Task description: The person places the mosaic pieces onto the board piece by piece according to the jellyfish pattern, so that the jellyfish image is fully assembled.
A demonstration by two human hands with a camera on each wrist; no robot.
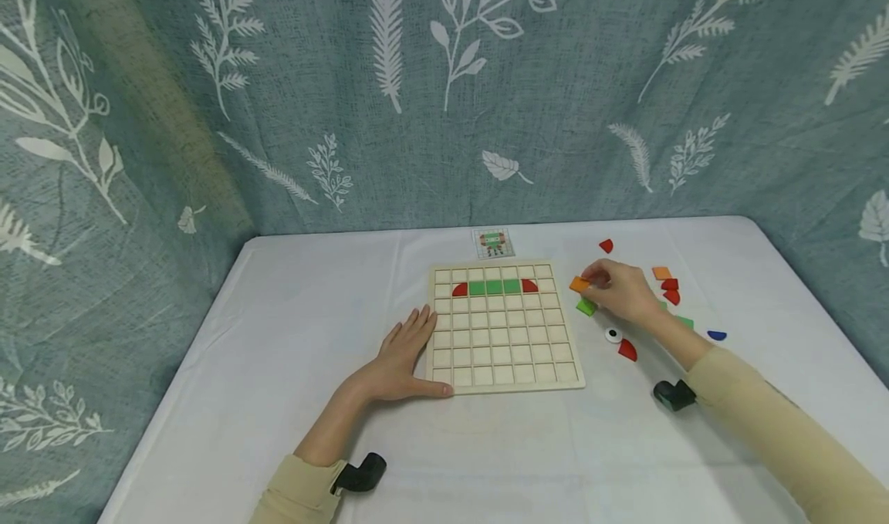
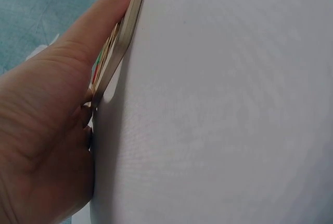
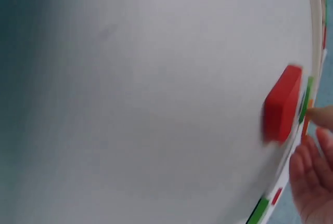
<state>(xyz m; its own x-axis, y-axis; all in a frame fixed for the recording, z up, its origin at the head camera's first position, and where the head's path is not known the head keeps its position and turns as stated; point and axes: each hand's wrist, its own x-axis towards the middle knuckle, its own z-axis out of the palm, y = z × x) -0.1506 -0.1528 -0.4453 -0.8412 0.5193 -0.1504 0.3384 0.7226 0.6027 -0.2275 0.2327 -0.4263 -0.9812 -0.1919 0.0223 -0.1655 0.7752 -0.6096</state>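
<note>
Head view is showing me the wooden grid board (image 1: 505,327) lying on the white tabletop (image 1: 292,339); its second row is holding three green squares (image 1: 494,286) flanked by two red quarter-rounds (image 1: 460,289), and every other cell is sitting bare. My left hand (image 1: 403,358) is resting flat, fingers straight, against the board's left edge, thumb along its near corner. My right hand (image 1: 621,291) is hovering just right of the board, pinching a small flat orange square (image 1: 579,283). Loose pieces are lying right of the board: a green block (image 1: 586,306), a red wedge (image 1: 627,349), a black-and-white eye disc (image 1: 613,334). A pattern card (image 1: 493,242) is lying beyond the board's far edge. Wide bare cloth is stretching left of the board.
</note>
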